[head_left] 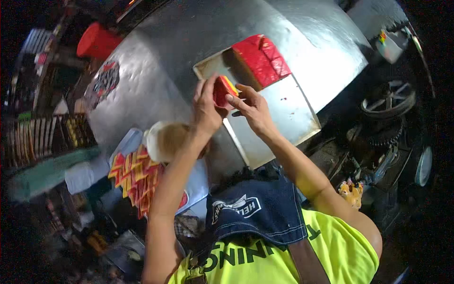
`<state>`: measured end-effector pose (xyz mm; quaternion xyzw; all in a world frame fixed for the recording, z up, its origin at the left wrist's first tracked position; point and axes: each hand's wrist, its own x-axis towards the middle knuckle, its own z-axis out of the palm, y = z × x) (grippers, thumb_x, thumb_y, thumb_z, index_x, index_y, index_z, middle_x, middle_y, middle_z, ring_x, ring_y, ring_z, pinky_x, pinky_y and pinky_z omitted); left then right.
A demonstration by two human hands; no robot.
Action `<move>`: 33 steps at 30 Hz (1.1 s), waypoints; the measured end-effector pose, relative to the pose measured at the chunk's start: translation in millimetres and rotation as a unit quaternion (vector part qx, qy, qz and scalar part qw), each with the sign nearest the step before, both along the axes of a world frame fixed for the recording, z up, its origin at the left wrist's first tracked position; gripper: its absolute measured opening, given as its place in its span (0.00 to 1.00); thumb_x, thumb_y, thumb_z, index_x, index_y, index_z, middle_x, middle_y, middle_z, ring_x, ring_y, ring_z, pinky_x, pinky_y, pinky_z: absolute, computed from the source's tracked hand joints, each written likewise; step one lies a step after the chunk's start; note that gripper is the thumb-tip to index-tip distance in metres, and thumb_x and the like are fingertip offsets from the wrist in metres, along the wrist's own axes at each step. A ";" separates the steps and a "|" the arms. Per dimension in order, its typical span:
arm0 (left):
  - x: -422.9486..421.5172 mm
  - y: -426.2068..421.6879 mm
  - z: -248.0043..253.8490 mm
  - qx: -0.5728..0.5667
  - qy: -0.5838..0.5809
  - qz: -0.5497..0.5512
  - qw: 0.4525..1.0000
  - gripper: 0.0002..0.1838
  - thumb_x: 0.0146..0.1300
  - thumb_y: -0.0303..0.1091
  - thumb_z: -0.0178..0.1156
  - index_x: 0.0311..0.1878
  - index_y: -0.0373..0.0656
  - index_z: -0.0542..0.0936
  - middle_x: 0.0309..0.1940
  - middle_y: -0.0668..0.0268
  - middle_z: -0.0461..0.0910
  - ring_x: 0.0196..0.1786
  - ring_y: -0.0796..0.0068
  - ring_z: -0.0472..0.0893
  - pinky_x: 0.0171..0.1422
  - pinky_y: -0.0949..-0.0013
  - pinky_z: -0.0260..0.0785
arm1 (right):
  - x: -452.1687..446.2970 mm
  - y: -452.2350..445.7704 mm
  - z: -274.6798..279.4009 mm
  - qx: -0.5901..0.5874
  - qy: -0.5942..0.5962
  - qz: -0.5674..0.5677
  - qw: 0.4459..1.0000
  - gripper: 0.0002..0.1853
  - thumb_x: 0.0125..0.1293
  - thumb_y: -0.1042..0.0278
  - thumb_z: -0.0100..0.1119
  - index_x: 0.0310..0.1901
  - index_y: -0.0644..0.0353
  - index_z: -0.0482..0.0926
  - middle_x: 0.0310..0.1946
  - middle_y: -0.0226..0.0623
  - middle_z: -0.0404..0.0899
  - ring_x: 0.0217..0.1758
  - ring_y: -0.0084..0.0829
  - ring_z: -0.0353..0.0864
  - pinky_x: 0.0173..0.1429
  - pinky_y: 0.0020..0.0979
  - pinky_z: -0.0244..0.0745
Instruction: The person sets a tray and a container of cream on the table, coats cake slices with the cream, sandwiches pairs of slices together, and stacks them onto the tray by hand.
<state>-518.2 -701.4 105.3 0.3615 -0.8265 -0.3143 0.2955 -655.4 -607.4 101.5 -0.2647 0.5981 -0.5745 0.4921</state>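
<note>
Both my hands are raised over the metal table, holding one small red and yellow packet (224, 92). My left hand (208, 106) grips its left side with the fingers curled round it. My right hand (254, 108) pinches its right edge between thumb and fingers. Beneath them lies a shallow metal tray (288, 111) with a pale rim. A red-wrapped block (265, 59) rests at the far end of the tray. A small dark piece under my right hand cannot be made out.
Left of my forearm, many red and yellow packets (137, 177) lie overlapped on a light blue tray (196, 187), beside a round tub (172, 142) with brownish contents. A red bucket (98, 40) stands far left. Machinery with a handwheel (390, 100) is at the right.
</note>
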 end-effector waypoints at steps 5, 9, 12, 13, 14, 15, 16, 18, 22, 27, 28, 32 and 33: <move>121.8 40.6 38.5 0.074 0.032 0.022 0.997 0.51 0.44 0.35 0.83 0.73 0.36 0.69 0.58 0.52 0.77 0.61 0.54 0.80 0.65 0.57 0.74 | 91.5 4.2 20.0 -0.022 -0.062 0.094 0.993 0.28 0.69 0.56 0.70 0.60 0.72 0.80 0.47 0.41 0.87 0.47 0.26 0.86 0.52 0.30 0.81; 226.8 79.2 30.8 0.465 0.322 0.056 0.822 0.36 0.67 0.36 0.71 0.73 0.31 0.69 0.62 0.58 0.79 0.62 0.70 0.80 0.68 0.66 0.71 | 157.2 23.3 28.9 0.043 -0.142 0.185 0.972 0.24 0.73 0.58 0.65 0.60 0.70 0.79 0.47 0.42 0.86 0.46 0.31 0.88 0.53 0.35 0.84; 287.7 108.4 8.7 0.372 0.244 0.118 0.888 0.27 0.73 0.35 0.65 0.69 0.31 0.73 0.60 0.60 0.80 0.60 0.76 0.79 0.67 0.70 0.71 | 199.2 30.2 19.3 0.067 -0.116 0.216 0.967 0.23 0.72 0.57 0.66 0.58 0.68 0.80 0.45 0.41 0.86 0.47 0.32 0.88 0.53 0.35 0.84; 302.4 114.4 10.0 0.337 0.198 0.174 0.904 0.26 0.72 0.35 0.66 0.68 0.30 0.75 0.59 0.61 0.81 0.59 0.77 0.79 0.66 0.71 0.71 | 209.3 30.6 18.6 0.070 -0.091 0.215 0.970 0.22 0.72 0.57 0.67 0.57 0.68 0.80 0.44 0.40 0.87 0.47 0.32 0.88 0.53 0.35 0.84; 317.7 117.1 12.9 0.368 0.279 0.150 0.874 0.24 0.71 0.35 0.67 0.65 0.31 0.76 0.56 0.63 0.82 0.56 0.77 0.79 0.65 0.71 0.71 | 216.5 28.3 17.9 0.071 -0.045 0.180 0.980 0.23 0.70 0.57 0.68 0.58 0.67 0.80 0.45 0.40 0.86 0.46 0.33 0.88 0.51 0.35 0.84; 329.9 122.0 17.8 0.367 0.286 0.146 0.873 0.24 0.71 0.35 0.67 0.65 0.31 0.76 0.56 0.63 0.82 0.56 0.77 0.79 0.65 0.71 0.71 | 221.8 24.3 20.5 0.071 -0.037 0.179 0.981 0.23 0.70 0.57 0.68 0.58 0.67 0.80 0.45 0.40 0.86 0.46 0.33 0.88 0.51 0.35 0.84; 340.1 128.3 24.0 0.364 0.259 0.194 0.874 0.24 0.70 0.34 0.69 0.64 0.31 0.77 0.55 0.64 0.82 0.55 0.78 0.79 0.65 0.72 0.71 | 228.8 18.2 27.9 0.063 0.168 0.183 0.967 0.23 0.69 0.57 0.69 0.57 0.66 0.80 0.46 0.42 0.86 0.46 0.33 0.88 0.50 0.34 0.84; 356.6 135.1 19.7 0.346 0.244 0.249 0.871 0.23 0.67 0.32 0.72 0.62 0.33 0.78 0.53 0.65 0.83 0.54 0.78 0.80 0.63 0.72 0.72 | 230.0 3.9 23.3 0.013 0.433 0.184 0.883 0.22 0.65 0.60 0.71 0.56 0.64 0.81 0.48 0.47 0.85 0.49 0.39 0.87 0.51 0.38 0.82; 367.0 144.5 7.1 0.286 0.285 0.247 0.881 0.25 0.66 0.30 0.73 0.62 0.33 0.79 0.52 0.65 0.83 0.53 0.78 0.80 0.61 0.72 0.74 | 193.2 -33.2 -111.6 -0.231 0.680 0.197 0.667 0.16 0.64 0.63 0.66 0.50 0.61 0.84 0.50 0.50 0.83 0.54 0.50 0.82 0.59 0.47 0.78; 343.3 150.7 11.9 0.219 0.253 0.274 0.902 0.24 0.64 0.31 0.74 0.60 0.30 0.80 0.47 0.64 0.85 0.51 0.77 0.82 0.59 0.70 0.75 | 196.8 -49.0 -106.5 -0.213 0.716 0.227 0.625 0.16 0.66 0.58 0.63 0.50 0.59 0.85 0.49 0.49 0.84 0.52 0.52 0.82 0.57 0.47 0.79; 334.5 151.3 15.5 0.193 0.235 0.270 0.914 0.24 0.65 0.31 0.74 0.60 0.30 0.80 0.47 0.64 0.85 0.51 0.77 0.82 0.58 0.70 0.75 | 198.2 -45.9 -83.5 -0.180 0.657 0.251 0.687 0.17 0.67 0.58 0.62 0.50 0.59 0.85 0.47 0.50 0.84 0.51 0.53 0.83 0.57 0.48 0.78; 292.6 142.4 18.7 0.092 0.150 0.245 0.953 0.24 0.64 0.35 0.74 0.59 0.33 0.81 0.46 0.55 0.85 0.47 0.68 0.84 0.55 0.67 0.76 | 167.9 -24.9 -10.7 -0.081 0.424 0.287 0.856 0.22 0.70 0.55 0.63 0.54 0.66 0.83 0.41 0.45 0.87 0.47 0.41 0.86 0.54 0.40 0.79; 280.9 136.9 18.7 0.048 0.102 0.239 0.965 0.24 0.64 0.37 0.74 0.59 0.34 0.82 0.46 0.53 0.84 0.46 0.64 0.85 0.54 0.66 0.76 | 153.1 -18.6 -5.2 -0.088 0.306 0.276 0.907 0.24 0.71 0.53 0.64 0.54 0.69 0.82 0.42 0.42 0.87 0.46 0.35 0.85 0.53 0.36 0.79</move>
